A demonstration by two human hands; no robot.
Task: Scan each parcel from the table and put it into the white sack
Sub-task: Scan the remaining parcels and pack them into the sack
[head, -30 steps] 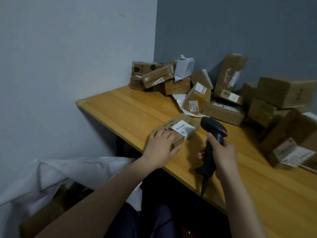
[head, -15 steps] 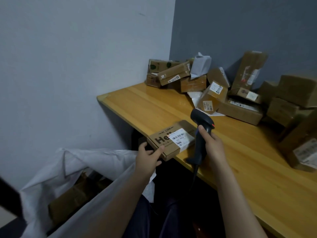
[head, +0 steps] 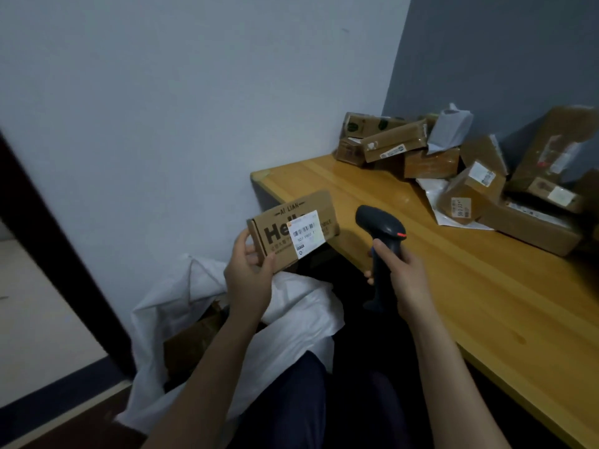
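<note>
My left hand (head: 249, 273) grips a flat brown parcel (head: 285, 222) printed "Hello", with a white barcode label facing up. It is held in the air just off the table's left edge, above the white sack (head: 194, 306). My right hand (head: 402, 273) holds a dark handheld scanner (head: 381, 234) by its handle, its head level with the parcel and to its right. The sack lies open on the floor by the wall, with brown cardboard showing inside.
The wooden table (head: 470, 286) runs along the right. A pile of brown boxes (head: 470, 176) and a white poly bag (head: 450, 128) fills its far corner against the grey wall. A dark door frame (head: 64, 260) stands at the left.
My left hand has lifted the parcel off the table edge and carried it left over the sack. The scanner in my right hand followed leftward. The view has swung left.
</note>
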